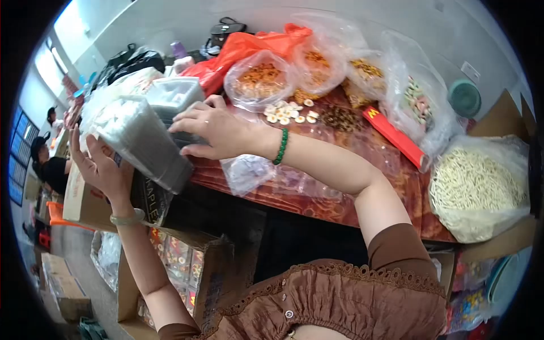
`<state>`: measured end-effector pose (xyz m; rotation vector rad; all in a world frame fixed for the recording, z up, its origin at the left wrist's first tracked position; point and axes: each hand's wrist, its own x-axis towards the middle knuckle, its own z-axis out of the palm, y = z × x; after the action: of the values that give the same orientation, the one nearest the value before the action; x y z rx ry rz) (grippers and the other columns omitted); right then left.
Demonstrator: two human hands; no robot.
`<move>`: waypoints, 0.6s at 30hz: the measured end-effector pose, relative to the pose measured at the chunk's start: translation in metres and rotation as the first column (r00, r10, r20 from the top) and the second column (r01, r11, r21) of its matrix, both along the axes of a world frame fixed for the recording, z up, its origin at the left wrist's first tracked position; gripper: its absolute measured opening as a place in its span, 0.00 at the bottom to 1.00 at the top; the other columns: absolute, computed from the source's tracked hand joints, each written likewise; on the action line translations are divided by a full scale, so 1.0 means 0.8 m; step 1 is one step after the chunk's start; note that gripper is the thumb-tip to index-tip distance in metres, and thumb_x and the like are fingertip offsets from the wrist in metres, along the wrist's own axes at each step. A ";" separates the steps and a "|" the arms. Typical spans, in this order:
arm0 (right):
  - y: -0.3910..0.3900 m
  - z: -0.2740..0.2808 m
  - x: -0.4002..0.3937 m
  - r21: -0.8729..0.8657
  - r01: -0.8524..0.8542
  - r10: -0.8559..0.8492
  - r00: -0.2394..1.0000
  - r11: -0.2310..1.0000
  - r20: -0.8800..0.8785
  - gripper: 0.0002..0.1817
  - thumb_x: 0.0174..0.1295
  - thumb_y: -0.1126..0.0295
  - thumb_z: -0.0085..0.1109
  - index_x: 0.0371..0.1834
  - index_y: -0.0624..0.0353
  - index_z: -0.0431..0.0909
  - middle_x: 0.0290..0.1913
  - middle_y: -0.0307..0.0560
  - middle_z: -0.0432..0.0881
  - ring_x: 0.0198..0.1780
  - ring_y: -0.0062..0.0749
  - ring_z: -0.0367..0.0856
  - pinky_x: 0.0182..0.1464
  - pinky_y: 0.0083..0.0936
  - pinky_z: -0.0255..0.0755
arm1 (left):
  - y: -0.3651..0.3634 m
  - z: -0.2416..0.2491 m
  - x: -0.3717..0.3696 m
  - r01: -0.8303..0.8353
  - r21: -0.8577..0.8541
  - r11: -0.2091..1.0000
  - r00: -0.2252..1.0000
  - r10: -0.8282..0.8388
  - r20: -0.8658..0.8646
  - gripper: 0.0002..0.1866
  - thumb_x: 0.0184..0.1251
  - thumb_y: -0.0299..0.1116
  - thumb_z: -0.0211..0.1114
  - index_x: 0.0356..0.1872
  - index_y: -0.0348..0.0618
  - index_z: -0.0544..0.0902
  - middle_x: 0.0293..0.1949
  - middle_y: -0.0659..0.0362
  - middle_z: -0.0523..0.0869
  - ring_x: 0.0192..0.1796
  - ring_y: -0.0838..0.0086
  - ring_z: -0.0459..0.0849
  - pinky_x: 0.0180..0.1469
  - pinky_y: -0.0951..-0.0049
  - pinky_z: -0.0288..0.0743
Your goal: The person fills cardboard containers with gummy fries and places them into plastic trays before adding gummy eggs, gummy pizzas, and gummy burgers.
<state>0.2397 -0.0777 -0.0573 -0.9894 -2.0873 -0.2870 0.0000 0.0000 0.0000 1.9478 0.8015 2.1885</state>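
A tall stack of clear plastic boxes [144, 144] leans at the table's left edge. My left hand [102, 167], with a pale bangle on its wrist, is raised at the stack's left side, fingers apart. On the other side, my right hand [207, 127] reaches over the stack and a second group of clear containers [173, 93], its fingers spread and bent. A green bead bracelet is on that wrist. Whether its fingertips touch the boxes is hard to tell. Right of this hand lie small white and yellow egg-like pieces [289, 112] and a pile of small brown pieces [341, 118].
Open bags of orange pieces [260, 79] and pale twisted pieces [479, 190] stand on the red-brown table [334, 209], with a long red packet [396, 139]. An open carton [218, 272] holds packs below. People [54, 164] are at the far left.
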 end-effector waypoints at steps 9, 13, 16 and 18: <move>-0.328 -0.177 0.357 -0.285 0.875 -0.911 0.412 0.392 0.011 0.17 0.54 0.65 0.64 0.43 0.62 0.74 0.43 0.55 0.78 0.48 0.48 0.76 0.49 0.40 0.71 | -0.152 -0.104 0.219 0.394 0.063 0.917 0.847 -0.336 -0.411 0.24 0.62 0.25 0.62 0.61 0.36 0.69 0.66 0.45 0.65 0.69 0.56 0.62 0.68 0.58 0.56; -0.486 -0.209 0.424 -0.387 0.922 -0.991 -0.021 0.033 -0.135 0.14 0.54 0.68 0.64 0.38 0.64 0.74 0.34 0.55 0.80 0.37 0.46 0.80 0.41 0.36 0.74 | -0.196 -0.131 0.318 0.592 -0.026 0.806 0.690 -0.523 -0.500 0.26 0.61 0.21 0.60 0.62 0.35 0.68 0.67 0.46 0.65 0.69 0.57 0.64 0.68 0.60 0.57; -0.522 -0.236 0.442 -0.616 0.782 -0.980 -0.039 0.091 -0.194 0.11 0.56 0.66 0.63 0.29 0.65 0.79 0.27 0.54 0.81 0.30 0.43 0.82 0.35 0.33 0.75 | -0.237 -0.155 0.410 0.701 -0.115 0.704 0.521 -0.615 -0.592 0.27 0.58 0.21 0.62 0.61 0.37 0.69 0.64 0.45 0.67 0.68 0.52 0.64 0.69 0.55 0.57; -0.528 -0.242 0.445 -0.555 0.832 -0.988 -0.066 0.025 -0.143 0.13 0.57 0.63 0.60 0.28 0.63 0.82 0.28 0.58 0.82 0.31 0.48 0.82 0.38 0.37 0.74 | -0.271 -0.176 0.475 0.818 -0.156 0.554 0.352 -0.695 -0.627 0.28 0.57 0.21 0.62 0.62 0.37 0.68 0.64 0.46 0.67 0.69 0.51 0.62 0.69 0.54 0.55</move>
<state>0.5959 -0.5000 -0.2505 -2.3675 -0.5119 -0.3130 0.3798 -0.2165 -0.1409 2.4455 -0.3594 1.0342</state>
